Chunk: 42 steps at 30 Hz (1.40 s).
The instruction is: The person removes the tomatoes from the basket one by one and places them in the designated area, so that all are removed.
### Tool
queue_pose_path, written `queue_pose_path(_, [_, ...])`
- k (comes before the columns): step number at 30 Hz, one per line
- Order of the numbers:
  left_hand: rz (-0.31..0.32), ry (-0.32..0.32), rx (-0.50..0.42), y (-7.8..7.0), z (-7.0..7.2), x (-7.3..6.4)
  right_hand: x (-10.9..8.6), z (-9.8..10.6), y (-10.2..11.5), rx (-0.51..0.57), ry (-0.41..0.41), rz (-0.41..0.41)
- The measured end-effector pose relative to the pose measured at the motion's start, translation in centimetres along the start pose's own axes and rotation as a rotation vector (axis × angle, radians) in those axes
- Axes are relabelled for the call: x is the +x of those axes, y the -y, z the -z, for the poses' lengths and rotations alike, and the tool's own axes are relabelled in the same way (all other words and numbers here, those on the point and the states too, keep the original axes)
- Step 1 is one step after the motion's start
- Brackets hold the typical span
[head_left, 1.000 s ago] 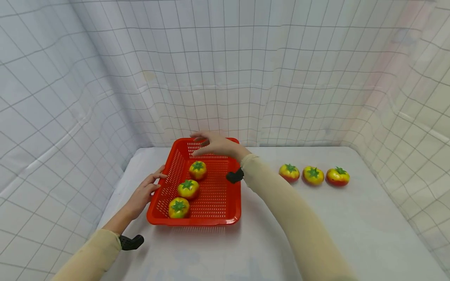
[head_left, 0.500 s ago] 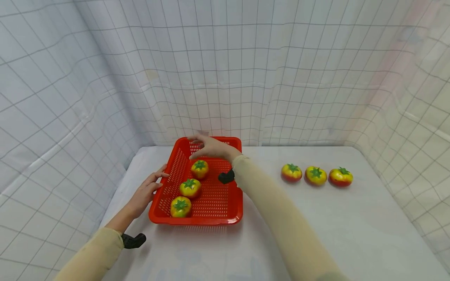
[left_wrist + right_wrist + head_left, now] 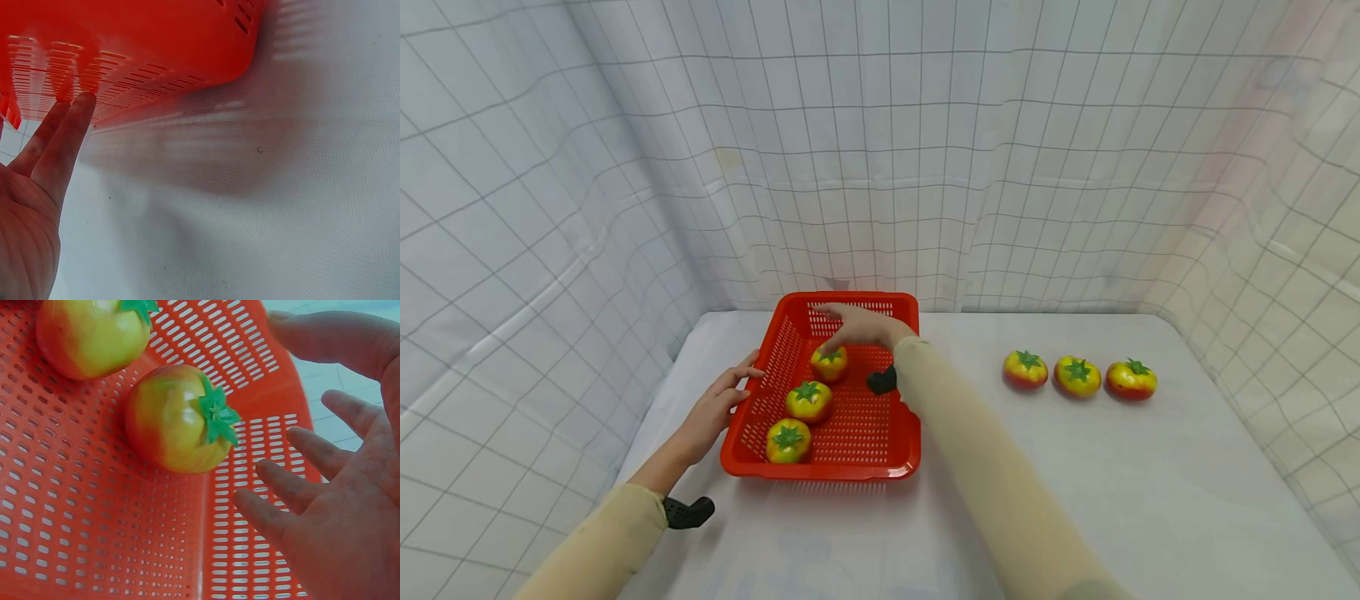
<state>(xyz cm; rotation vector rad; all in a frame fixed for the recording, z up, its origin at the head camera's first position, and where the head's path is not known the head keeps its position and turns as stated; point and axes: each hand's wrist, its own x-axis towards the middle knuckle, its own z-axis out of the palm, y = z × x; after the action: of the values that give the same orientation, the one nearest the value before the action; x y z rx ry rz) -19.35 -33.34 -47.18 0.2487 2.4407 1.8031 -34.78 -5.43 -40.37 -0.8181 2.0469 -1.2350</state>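
A red plastic basket [image 3: 906,450] with slotted walls holds three yellow-red tomatoes with green leafy tops, in a line along its left side. My left hand [image 3: 709,414] rests against the basket's left side, fingertips at the rim; in the left wrist view two straight fingers [image 3: 65,144] touch the outer wall. Over the basket's back part, my right hand [image 3: 861,326] has its fingers spread and nothing in them. Its thumb overlaps the farthest tomato [image 3: 829,365] in the head view. In the right wrist view that tomato [image 3: 169,419] lies apart from the fingers.
On the white table [image 3: 1075,492], right of the basket, three more tomatoes sit in a row: a left one [image 3: 1025,370], a middle one [image 3: 1077,377] and a right one [image 3: 1131,380]. A gridded white curtain [image 3: 880,167] encloses the back and sides.
My right hand has come down toward the farthest tomato in the basket. The left hand stays at the basket's side, and the whole head view has shifted slightly.
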Motion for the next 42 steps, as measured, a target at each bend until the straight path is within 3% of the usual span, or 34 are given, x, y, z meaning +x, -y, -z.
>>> queue_pose_path(7, [-0.003,-0.005,-0.008,0.2,0.1,0.0,0.6,-0.3,-0.5,0.062,0.02,-0.071])
queue_pose_path(21, [0.002,-0.007,-0.004,0.4,0.0,-0.1,0.9,-0.9,-2.0,-0.031,0.023,-0.174])
queue_pose_path(36, [-0.007,-0.016,-0.011,0.3,-0.1,0.1,1.3,-1.3,-2.9,-0.097,0.015,-0.209])
queue_pose_path(42, [-0.009,-0.012,-0.002,0.1,-0.2,0.0,1.5,-1.5,-3.2,-0.067,0.004,-0.243])
